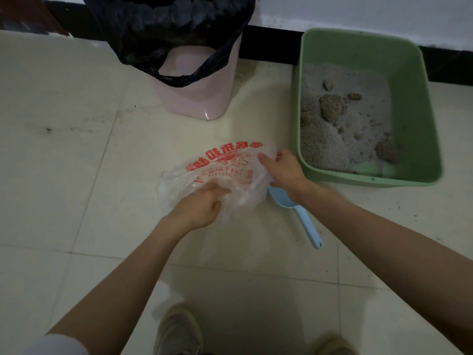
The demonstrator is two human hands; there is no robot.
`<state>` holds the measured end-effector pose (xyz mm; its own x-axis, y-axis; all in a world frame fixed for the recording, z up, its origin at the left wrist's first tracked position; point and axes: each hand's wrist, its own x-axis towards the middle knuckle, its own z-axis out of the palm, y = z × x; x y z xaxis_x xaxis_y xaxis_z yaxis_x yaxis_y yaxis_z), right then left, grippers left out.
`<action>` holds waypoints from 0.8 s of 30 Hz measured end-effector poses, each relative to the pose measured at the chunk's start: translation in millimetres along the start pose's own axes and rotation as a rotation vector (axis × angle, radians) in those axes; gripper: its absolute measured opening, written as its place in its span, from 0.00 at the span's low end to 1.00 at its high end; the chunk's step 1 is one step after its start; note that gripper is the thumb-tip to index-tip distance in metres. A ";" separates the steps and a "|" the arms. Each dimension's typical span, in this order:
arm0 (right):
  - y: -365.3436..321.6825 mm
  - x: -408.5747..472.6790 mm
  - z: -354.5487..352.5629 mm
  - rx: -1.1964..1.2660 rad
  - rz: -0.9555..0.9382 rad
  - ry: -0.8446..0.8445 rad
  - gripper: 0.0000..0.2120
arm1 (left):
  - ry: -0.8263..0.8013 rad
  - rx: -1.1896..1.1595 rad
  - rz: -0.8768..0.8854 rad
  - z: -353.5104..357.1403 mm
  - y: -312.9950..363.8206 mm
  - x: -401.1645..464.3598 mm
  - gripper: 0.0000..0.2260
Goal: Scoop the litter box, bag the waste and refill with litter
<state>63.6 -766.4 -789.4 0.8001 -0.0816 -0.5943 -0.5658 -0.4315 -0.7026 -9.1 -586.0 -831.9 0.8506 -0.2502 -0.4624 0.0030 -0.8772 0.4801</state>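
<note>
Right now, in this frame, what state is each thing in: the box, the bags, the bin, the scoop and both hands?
Green plastic litter box: unscooped, brown clumps in grey litter.
Clear plastic bag with red print: crumpled, held in both hands.
Left hand: grips the bag's near side.
Right hand: pinches the bag's far edge.
Light blue plastic scoop: lying unused on the floor, head partly under the bag.
Pink plastic bin: upright, lined with a black bag.

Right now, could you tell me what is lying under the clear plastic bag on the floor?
The front of a blue litter scoop goes under the clear plastic bag; its handle sticks out toward the person. How far the scoop's head reaches is hidden by the bag and the right hand.
</note>
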 end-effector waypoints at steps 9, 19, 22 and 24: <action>57.7 -35.9 -44.8 -0.728 -0.147 -0.025 0.19 | -0.083 0.239 -0.184 -17.9 11.6 26.3 0.40; 101.6 -18.0 -57.4 -0.428 0.146 -0.268 0.11 | 0.234 0.135 0.107 -27.1 41.9 22.0 0.17; 100.1 -23.9 -55.7 -0.319 0.158 -0.305 0.02 | 0.226 0.103 0.154 -28.4 47.4 20.3 0.17; 90.3 -26.2 -65.6 -0.311 0.177 -0.417 0.03 | 0.223 0.073 0.195 -32.3 56.0 20.6 0.16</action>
<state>4.6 -862.1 -811.7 0.5157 0.1584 -0.8420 -0.5483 -0.6941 -0.4665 25.6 -627.1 -790.4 0.9260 -0.3274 -0.1878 -0.2024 -0.8507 0.4851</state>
